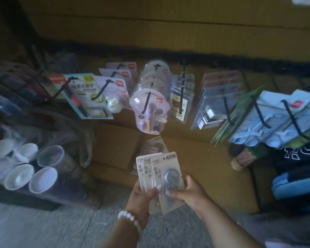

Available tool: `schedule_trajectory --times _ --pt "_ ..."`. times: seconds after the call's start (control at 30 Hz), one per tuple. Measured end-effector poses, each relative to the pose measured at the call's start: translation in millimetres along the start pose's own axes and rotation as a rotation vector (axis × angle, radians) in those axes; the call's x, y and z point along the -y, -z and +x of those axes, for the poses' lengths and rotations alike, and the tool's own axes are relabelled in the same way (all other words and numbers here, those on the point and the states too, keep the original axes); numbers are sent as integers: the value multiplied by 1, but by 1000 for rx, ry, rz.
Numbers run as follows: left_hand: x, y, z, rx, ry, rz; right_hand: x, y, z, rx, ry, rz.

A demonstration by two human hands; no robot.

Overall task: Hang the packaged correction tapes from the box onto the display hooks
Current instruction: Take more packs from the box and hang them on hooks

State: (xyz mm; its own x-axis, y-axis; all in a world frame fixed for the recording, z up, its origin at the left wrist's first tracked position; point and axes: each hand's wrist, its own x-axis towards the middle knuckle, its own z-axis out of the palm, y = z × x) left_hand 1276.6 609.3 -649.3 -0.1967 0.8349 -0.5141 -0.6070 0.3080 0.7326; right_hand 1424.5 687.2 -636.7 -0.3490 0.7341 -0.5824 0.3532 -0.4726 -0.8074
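Observation:
Three beige-carded correction tape packs [159, 173] are fanned out low in the middle of the view. My left hand [143, 196], with a white bead bracelet at the wrist, grips them from the left. My right hand [190, 191] holds the front pack by its clear blister. Just beyond them more packs [155, 145] lie in an open cardboard box [115, 140] on the floor. Above, black display hooks [146, 102] stick out from a wooden wall and carry other packaged stationery.
Several white cups and clear containers [25, 167] stand on a low shelf at the left. Blue packaged goods [276, 120] hang on hooks at the right, with dark bags [297, 176] below them. Grey floor [61, 228] lies in front.

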Motion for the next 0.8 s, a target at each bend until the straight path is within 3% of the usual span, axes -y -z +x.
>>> schedule_trajectory --times 0.23,0.47,0.8 --pt "-69 -38 -103 -106 -4 -48 66 -8 -95 46 42 -18" --pt "-159 -88 -181 -108 -73 6 155 -5 -182 67 146 79" --pt "-274 -164 -252 -20 -143 126 293 20 -294 -109 341 152"
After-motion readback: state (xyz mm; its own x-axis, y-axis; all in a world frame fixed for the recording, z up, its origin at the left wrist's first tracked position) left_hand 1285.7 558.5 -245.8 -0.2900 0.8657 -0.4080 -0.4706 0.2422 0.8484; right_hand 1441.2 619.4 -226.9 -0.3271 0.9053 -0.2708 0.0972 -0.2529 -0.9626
